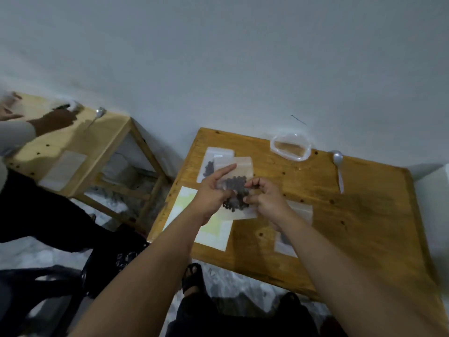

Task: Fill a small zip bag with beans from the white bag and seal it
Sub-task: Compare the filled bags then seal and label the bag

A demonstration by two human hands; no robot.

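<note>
Presently, one small clear plastic zip bag (233, 189), lumpy with round dark beans (237, 197), is held above the wooden table (364, 215). Its edge is pinched by the right hand (266, 200); it is gripped by the left hand (209, 193), forefinger extended. One crumpled white bag (275, 147) and one metal spoon (339, 171) lie behind.

Dim, flat, bluish light. Soft shadow on the orange-brown wooden table (364, 239) at three o'clock. Another person's hand (57, 120) at nine o'clock smeared by motion blur. My view bends at edges; grainy throughout.
</note>
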